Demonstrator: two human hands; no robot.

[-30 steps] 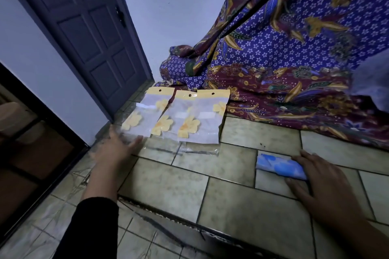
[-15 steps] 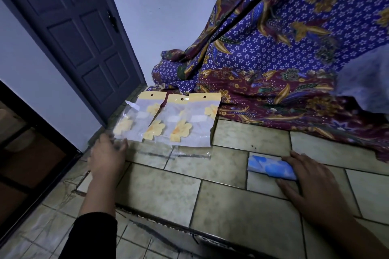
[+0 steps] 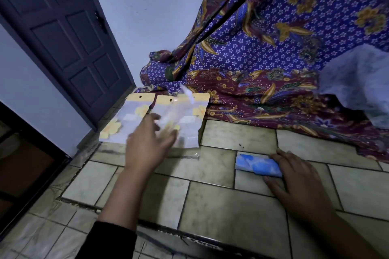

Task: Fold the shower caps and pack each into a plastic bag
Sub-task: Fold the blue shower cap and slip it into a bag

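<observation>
Tiled floor [image 3: 210, 206], beige tiles with dark grout. A dark panelled door [image 3: 63, 38] stands far left, with a pale wall [image 3: 147, 6] beside it. A purple and maroon batik cloth [image 3: 273, 59] is draped over the far right and spills onto the floor.

Printed bags [image 3: 124, 120] with yellow header strips and yellow flowers lie flat and overlapping at the far centre, just in front of the cloth's edge.

The left hand [image 3: 147, 145] reaches forward from a black sleeve [image 3: 109, 242] with the forearm stretched out. It is raised over the near edge of the printed bags with its back to the camera. It holds a clear plastic bag [image 3: 179, 111], which is lifted off the floor and runs up and away from the fingers towards the far right. Hand and bag are motion-blurred, so the exact pinch can't be made out.

The right hand [image 3: 294, 178] lies palm down on the floor at near right, fingers mostly straight and pointing left. It presses on the right end of the folded shower cap [image 3: 254, 165].

The cap is blue and white, folded into a narrow strip flat on the tiles. Its long axis runs left to right, with the right end slightly nearer. Its left end is free and points towards the left hand, well apart from it.
</observation>
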